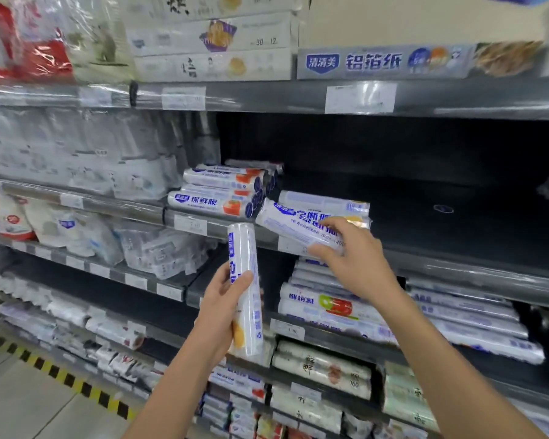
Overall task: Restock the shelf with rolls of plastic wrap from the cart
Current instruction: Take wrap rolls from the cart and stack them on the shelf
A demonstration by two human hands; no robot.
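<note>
Two rolls in play: left hand [225,305] has its fingers wrapped round an upright roll [243,245], just below the stack of rolls [216,204] on the shelf [457,270]. Right hand [352,251] grips a second roll [286,217] lying tilted at the shelf edge, right beside that stack.

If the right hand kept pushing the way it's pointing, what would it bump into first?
Likely the second roll, which lies just behind the roll that the right hand grips at the shelf edge. Depth is unclear.
</note>
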